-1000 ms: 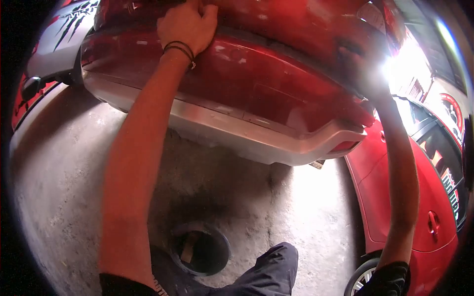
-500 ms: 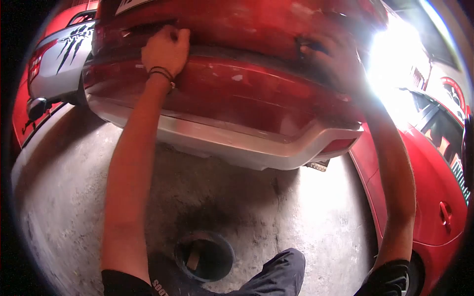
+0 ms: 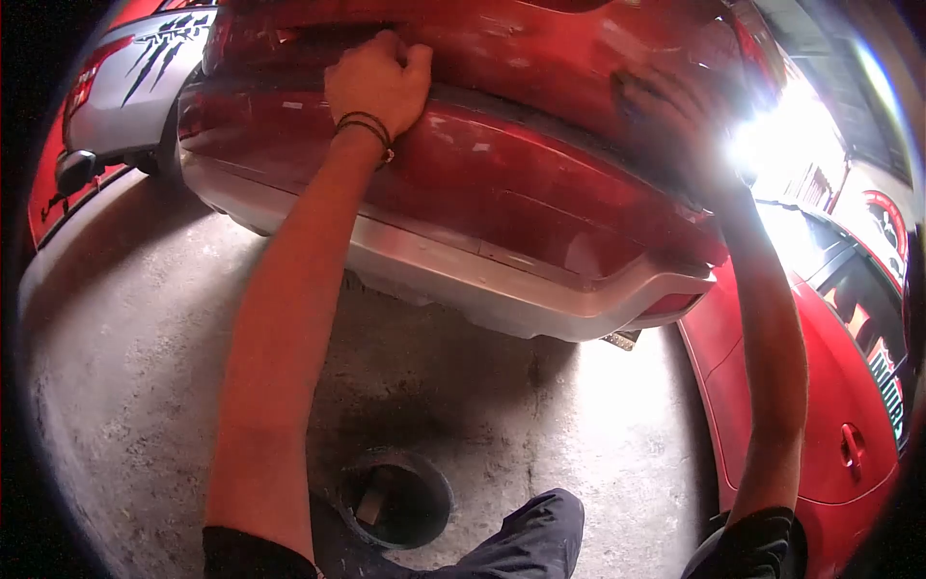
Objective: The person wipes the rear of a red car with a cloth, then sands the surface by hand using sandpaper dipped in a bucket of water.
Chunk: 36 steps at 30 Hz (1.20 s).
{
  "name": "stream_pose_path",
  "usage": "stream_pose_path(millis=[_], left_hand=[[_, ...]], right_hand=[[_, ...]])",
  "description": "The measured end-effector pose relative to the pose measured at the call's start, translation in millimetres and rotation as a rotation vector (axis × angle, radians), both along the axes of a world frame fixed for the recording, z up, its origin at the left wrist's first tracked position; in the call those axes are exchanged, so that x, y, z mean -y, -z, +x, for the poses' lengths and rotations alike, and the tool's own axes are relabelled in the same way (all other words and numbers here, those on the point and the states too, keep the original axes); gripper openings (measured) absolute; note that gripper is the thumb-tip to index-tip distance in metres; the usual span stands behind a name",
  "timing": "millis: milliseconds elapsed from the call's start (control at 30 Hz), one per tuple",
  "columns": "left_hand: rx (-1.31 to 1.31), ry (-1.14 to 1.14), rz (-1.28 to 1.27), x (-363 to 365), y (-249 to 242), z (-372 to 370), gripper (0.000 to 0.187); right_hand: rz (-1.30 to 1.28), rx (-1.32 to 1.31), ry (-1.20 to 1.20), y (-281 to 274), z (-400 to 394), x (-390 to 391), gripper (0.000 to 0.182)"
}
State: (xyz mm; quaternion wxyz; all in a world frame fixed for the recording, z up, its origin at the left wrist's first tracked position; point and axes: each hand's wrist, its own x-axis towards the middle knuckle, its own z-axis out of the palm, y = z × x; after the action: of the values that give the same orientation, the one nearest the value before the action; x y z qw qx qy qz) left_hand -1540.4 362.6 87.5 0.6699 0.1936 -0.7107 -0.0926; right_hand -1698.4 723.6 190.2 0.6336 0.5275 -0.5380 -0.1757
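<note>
The rear of a red car with its bumper (image 3: 502, 207) fills the upper middle of the view. My left hand (image 3: 378, 85) rests with curled fingers at the dark gap above the bumper, a dark cord band around its wrist; what its fingers grip, if anything, is hidden. Farther right, my right hand (image 3: 675, 121) is smeared by motion close to the red body panel (image 3: 521, 58), beside a bright light. Whether it holds something cannot be made out. Along the bumper's lower edge runs a silver trim (image 3: 463, 275).
A second red car (image 3: 820, 386) stands close on the right. At the upper left is a silver vehicle (image 3: 125, 92) with black claw-mark graphics. A round dark bucket (image 3: 439, 497) with a block inside sits on the concrete floor (image 3: 145, 386) near my leg (image 3: 531, 536).
My left hand has moved right along the gap. My right hand sits slightly lower and farther right, and is more blurred. The view has shifted a little.
</note>
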Motion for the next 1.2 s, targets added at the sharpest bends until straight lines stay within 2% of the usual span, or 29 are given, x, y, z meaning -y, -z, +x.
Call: stream_pose_path(millis=[67, 167, 333, 367, 400, 467, 567, 667, 767, 800, 867, 967, 1033, 1100, 1167, 1200], left_hand=[[-0.015, 0.005, -0.014, 5.2, 0.3, -2.6, 0.043], [-0.01, 0.029, -0.026, 2.5, 2.6, -1.5, 0.042], [0.005, 0.028, 0.0, 4.8, -0.5, -0.6, 0.044], [0.038, 0.023, 0.007, 5.2, -0.9, 1.8, 0.046], [0.076, 0.016, 0.008, 4.6, -1.0, 3.4, 0.049], [0.007, 0.0, -0.024, 6.0, 0.9, -0.8, 0.044], [-0.033, 0.003, -0.045, 5.6, 3.6, -3.9, 0.043], [0.047, 0.019, 0.0, 1.9, 0.4, -0.5, 0.047], [0.098, -0.006, 0.016, 6.6, -3.0, 1.8, 0.05], [0.113, -0.017, 0.006, 4.1, -2.1, 0.9, 0.05], [0.036, 0.006, -0.012, 4.9, 0.6, -2.6, 0.044], [0.024, -0.006, -0.015, 1.1, 1.1, -1.4, 0.043], [0.036, -0.009, 0.0, 2.4, -1.7, 2.4, 0.044], [0.07, 0.006, 0.005, 1.8, -1.7, 4.7, 0.047], [0.085, -0.018, -0.009, 3.9, -2.9, 3.5, 0.047], [0.099, -0.029, -0.014, 4.4, -1.1, 1.9, 0.047]], right_hand=[[-0.032, 0.003, 0.081, -4.0, 37.8, 51.8, 0.048], [-0.005, 0.047, -0.035, 0.4, 100.4, 76.4, 0.041], [0.066, 0.017, -0.181, -21.6, -6.5, 12.4, 0.046], [0.055, 0.005, -0.226, -20.2, -4.0, 15.6, 0.05], [0.021, -0.005, -0.176, -17.8, -4.7, 20.9, 0.046], [-0.056, -0.013, -0.077, -0.8, 51.0, 57.1, 0.039], [-0.092, -0.008, -0.083, 6.5, 84.6, 74.8, 0.04], [-0.091, 0.086, -0.232, -1.7, 33.0, 41.8, 0.038], [0.001, 0.066, -0.346, -8.3, 20.8, 51.1, 0.037], [-0.049, 0.11, -0.252, -6.8, 18.6, 54.0, 0.04], [-0.139, 0.206, -0.066, 3.0, 66.5, 80.0, 0.048], [-0.167, 0.041, -0.167, 14.0, 81.1, 70.0, 0.036], [-0.173, 0.017, -0.185, 8.2, 29.7, 45.3, 0.037], [-0.139, -0.059, -0.158, 0.7, 23.0, 43.2, 0.038], [-0.069, -0.171, -0.079, -1.2, 55.3, 62.0, 0.039], [-0.172, -0.053, -0.134, 3.4, 59.8, 70.9, 0.039]])
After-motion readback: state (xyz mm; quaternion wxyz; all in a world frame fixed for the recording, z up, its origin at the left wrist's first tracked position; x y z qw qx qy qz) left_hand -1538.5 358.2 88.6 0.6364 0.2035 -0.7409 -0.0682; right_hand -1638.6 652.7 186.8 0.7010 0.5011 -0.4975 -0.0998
